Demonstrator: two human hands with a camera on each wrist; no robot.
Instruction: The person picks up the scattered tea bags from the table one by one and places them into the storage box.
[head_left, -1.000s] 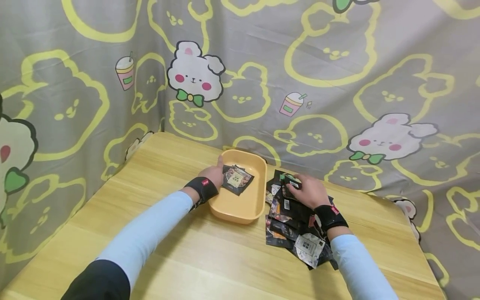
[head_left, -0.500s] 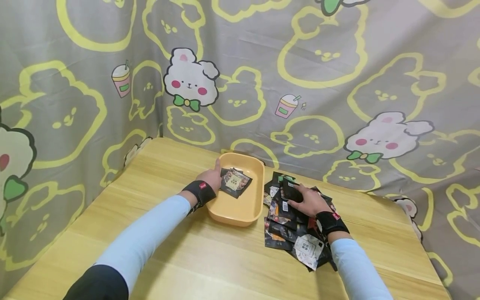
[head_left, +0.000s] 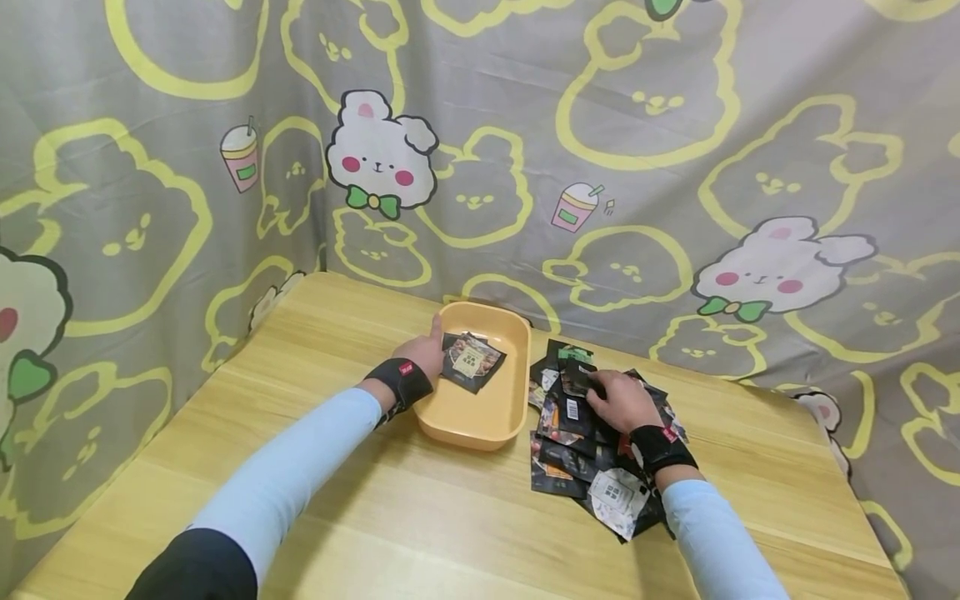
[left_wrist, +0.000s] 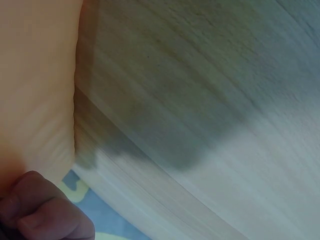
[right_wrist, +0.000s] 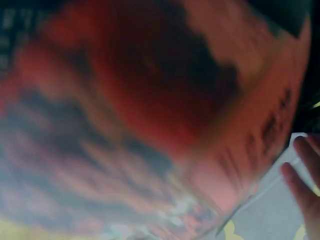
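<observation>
My left hand [head_left: 420,360] grips the left wall of a yellow-orange plastic tub [head_left: 472,425], its thumb lying along the rim. Curled fingers [left_wrist: 55,215] press by the tub's outer wall [left_wrist: 35,95] in the left wrist view. Inside the tub lie a few flat black packets [head_left: 474,363] with food pictures and a pale label. To the tub's right, my right hand [head_left: 624,402] pinches a small black packet [head_left: 577,377] at the top of a loose heap of similar packets [head_left: 566,458]. In the right wrist view a blurred red-and-black packet [right_wrist: 150,100] fills most of the picture, beside the fingers [right_wrist: 300,192].
A light wooden table [head_left: 375,517] carries everything. Behind it and along its left side hangs a grey curtain [head_left: 480,192] with yellow outlines and rabbit faces. One packet with a white front [head_left: 618,500] lies at the heap's near end.
My right hand has shifted slightly and its fingers have drawn in closer around the small black packet, tilting it. The left hand stays at the tub; the head view has shifted a little.
</observation>
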